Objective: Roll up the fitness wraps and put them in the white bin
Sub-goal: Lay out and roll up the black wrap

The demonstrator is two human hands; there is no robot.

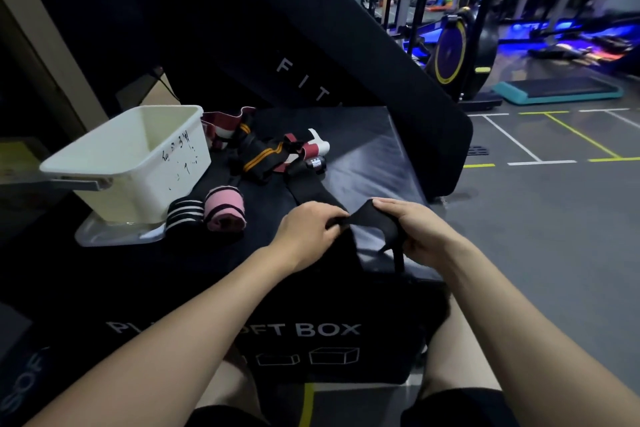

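**Ana:** Hands first, what are they doing with that black wrap [313,196]?

**Ben:** Both hold its near end. The left hand [308,230] pinches the fabric between thumb and curled fingers [333,222]; the right hand [414,227] has its fingers closed over the other side, with a thin loop hanging below it. My guess is they're pulling the end flat so the first turn of the roll starts tight.

**Ana:** And the rest of the strip?

**Ben:** It runs away from the hands across the top of the black foam box [374,146], toward the tangled pile [270,154] of wraps still unrolled. Laid out straight like that, it can probably be wound without snagging.

**Ana:** Anything finished?

**Ben:** Two rolls stand side by side, touching: a black-and-white striped roll [183,215] and a pink roll [225,213]. They sit just beside the white bin [138,163], not in it. I can't see the bin's floor from here.

**Ana:** Why is the bin on the left?

**Ben:** Likely for a short reach. It rests on a clear lid [104,236] at the box's corner.
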